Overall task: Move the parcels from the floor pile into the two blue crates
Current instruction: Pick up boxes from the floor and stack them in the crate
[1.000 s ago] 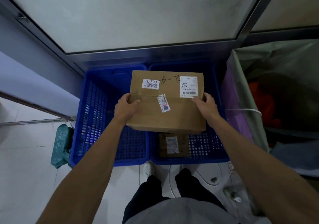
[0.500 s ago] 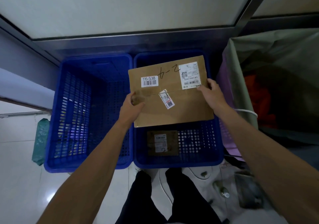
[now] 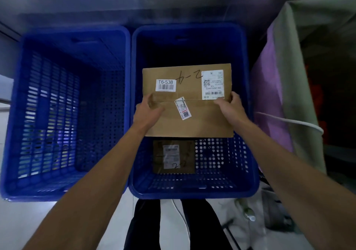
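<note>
A brown cardboard parcel with white labels and the marking "T6-538" hangs inside the mouth of the right blue crate. My left hand grips its left edge and my right hand grips its right edge. Below it, a smaller brown parcel with a white label lies flat on that crate's floor. The left blue crate stands beside it, touching it, and holds nothing that I can see.
A steel wall rail runs behind both crates. A large sack with grey and purple fabric stands right of the crates, with a white cord across it. White bags and clutter lie on the floor near my dark trouser legs.
The parcel has moved right and down, from above both crates into the right crate's opening, and has levelled out. Both hands kept their hold.
</note>
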### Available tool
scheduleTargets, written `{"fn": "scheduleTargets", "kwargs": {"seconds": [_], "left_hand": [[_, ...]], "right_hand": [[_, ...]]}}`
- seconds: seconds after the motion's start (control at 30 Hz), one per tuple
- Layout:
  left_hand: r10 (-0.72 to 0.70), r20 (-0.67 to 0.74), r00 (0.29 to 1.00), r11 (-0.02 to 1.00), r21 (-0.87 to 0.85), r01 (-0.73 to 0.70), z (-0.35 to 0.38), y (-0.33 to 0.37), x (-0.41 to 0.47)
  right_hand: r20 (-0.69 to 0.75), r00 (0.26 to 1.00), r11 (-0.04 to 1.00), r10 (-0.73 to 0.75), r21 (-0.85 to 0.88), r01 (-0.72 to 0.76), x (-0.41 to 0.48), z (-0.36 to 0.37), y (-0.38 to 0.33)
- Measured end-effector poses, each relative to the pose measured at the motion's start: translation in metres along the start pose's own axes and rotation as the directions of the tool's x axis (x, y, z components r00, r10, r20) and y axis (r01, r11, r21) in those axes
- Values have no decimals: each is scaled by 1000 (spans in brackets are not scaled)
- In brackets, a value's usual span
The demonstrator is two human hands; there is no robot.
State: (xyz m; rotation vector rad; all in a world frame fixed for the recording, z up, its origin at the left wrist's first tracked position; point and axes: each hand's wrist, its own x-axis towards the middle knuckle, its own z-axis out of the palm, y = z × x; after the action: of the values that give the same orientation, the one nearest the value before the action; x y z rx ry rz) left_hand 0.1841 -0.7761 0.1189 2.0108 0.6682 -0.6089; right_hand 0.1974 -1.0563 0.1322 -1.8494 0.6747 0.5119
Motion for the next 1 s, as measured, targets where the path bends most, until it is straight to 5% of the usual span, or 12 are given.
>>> {"fn": "scheduleTargets", "kwargs": {"seconds": [0.57,1.0], "left_hand": [[-110,-5,994,958,267,107,82,-75,73],[-163,38,986,829,546,116,81,-58,59]], "right_hand": [[36,993,928,109,-362,-88,76,57,94],[137,973,848,187,-523,-89,61,41,75]]}}
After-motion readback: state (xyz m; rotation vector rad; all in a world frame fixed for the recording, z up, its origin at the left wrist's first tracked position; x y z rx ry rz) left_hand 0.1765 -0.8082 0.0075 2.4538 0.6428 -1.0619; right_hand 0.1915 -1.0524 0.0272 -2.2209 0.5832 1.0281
